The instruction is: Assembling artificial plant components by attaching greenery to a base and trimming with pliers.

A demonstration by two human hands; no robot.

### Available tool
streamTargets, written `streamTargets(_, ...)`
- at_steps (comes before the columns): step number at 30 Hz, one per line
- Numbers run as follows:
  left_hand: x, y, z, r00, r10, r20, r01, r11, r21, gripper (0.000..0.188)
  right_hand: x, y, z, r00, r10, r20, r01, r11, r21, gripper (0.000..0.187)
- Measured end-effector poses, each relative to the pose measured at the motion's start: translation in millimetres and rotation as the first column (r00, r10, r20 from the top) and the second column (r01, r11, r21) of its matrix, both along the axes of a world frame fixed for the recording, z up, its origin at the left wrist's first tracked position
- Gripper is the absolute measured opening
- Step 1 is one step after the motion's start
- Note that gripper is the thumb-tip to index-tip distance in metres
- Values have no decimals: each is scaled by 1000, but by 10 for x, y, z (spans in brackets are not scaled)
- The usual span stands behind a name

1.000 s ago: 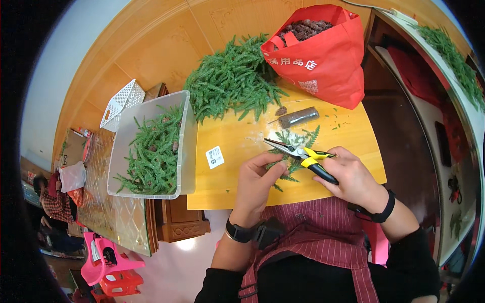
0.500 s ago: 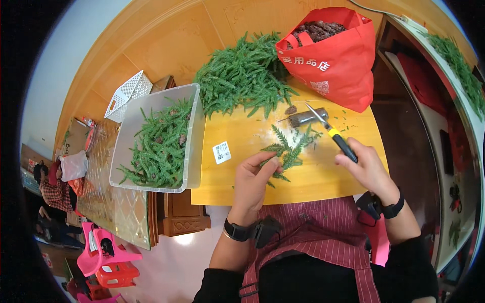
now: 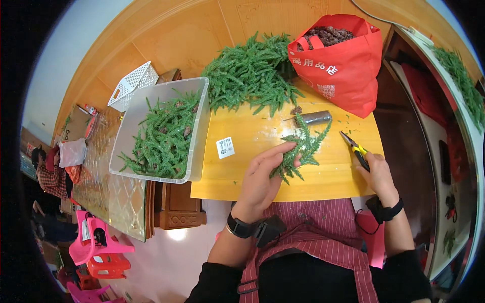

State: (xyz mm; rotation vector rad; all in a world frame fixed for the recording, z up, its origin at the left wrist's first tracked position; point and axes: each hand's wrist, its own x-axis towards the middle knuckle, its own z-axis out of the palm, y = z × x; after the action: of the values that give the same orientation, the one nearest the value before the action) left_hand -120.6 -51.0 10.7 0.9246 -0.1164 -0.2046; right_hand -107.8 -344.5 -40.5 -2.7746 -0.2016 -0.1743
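Note:
My left hand [image 3: 260, 179] pinches a green artificial pine sprig [image 3: 307, 146] above the yellow board [image 3: 227, 177], its needled branches fanning out beyond the fingers. At the board's right side, my right hand [image 3: 378, 174] is closed round the handles of black-and-yellow pliers [image 3: 359, 150], whose jaws point up and left. Just past the sprig lies a dark, plastic-wrapped roll [image 3: 314, 118] with a thin pin-like end. Beside it rests a small brown pine cone [image 3: 296, 110]. Pale powder and green bits are scattered around them.
On the left stands a clear plastic bin [image 3: 201, 126] of sprigs and cones, with a white basket [image 3: 132, 86] behind it. A heap of green sprigs [image 3: 247, 76] and a red bag [image 3: 348, 76] of cones are at the back. A white label [image 3: 225, 147] lies on the board.
My right hand has drawn the pliers right and down, away from the sprig, and their jaws now look parted. My left hand has shifted the sprig slightly right, turning it more upright.

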Motion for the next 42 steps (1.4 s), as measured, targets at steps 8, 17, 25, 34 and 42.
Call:
streamTargets(8,-56,-216,-97,952,117,283,-198,941,275,37,-78,446,547,977,211,-21,-180,877,445,11)
streamTargets(17,-87,-263,6,717,30,696,-621,482,618,47,-102,966,729,866,495,-65,-194,453,870,17)
streamTargets(25,-68,-248,-6,600,-41,799,-731,377,569,56,-32,1055,544,890,453,-56,-95,304,948,17)
streamTargets(34,-83,-213,28,654,-30,756,-691,384,613,59,11,1095,530,863,492,-115,-13,249,968,16)
streamTargets(42,-9,-208,-6,635,-67,770,-707,353,614,60,49,1100,565,854,500,-145,-57,366,929,21)
